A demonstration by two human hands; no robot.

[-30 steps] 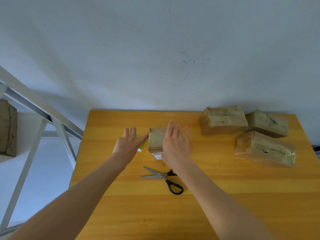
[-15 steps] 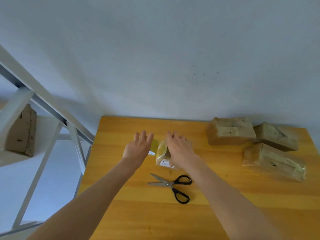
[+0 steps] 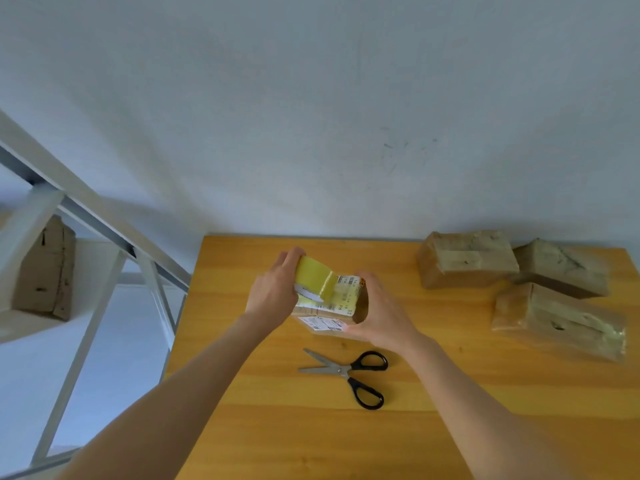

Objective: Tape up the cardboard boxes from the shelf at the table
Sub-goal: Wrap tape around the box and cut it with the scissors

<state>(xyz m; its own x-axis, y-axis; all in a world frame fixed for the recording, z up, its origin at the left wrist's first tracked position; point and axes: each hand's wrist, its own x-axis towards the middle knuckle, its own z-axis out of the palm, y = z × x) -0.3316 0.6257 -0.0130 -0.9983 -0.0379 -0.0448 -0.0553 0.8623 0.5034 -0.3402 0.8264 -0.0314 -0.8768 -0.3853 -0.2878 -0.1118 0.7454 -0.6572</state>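
L hand (image 3: 273, 296) gripping tape roll (image 3: 313, 278), R hand (image 3: 384, 317) curled round box (image 3: 332, 306), arms fwd

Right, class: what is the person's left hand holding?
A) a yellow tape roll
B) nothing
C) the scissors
A: the left hand grips the yellow tape roll, the right hand holds the small cardboard box, and the scissors lie untouched on the table.

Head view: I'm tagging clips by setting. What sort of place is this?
Probably a small parcel-packing corner: three taped boxes on a wooden table, a tape roll in the left hand, a labelled box in the right hand, and a metal shelf beside.
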